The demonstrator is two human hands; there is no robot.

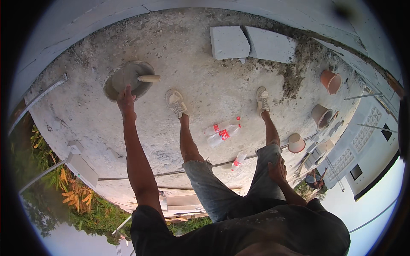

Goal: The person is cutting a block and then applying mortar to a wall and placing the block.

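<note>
My left arm stretches down to a round grey pan (143, 91) on the concrete floor, with wet-looking grey mortar in it. My left hand (127, 101) is closed at the pan's near rim. A flat grey shape lies just beyond its fingers, and what they grip is unclear. Out over the pan's right side sticks a wooden handle (149, 78), apart from that hand. My right hand (277, 170) rests with its fingers laid on my right leg, near the knee, holding nothing.
Two pale broken blocks (229, 42) lie by the far wall, beside loose dirt (294, 79). Clear plastic bottles (224, 133) with red labels lie between and behind my feet. Several buckets (331, 82) stand at the right. A long rod (166, 173) crosses the floor behind my feet.
</note>
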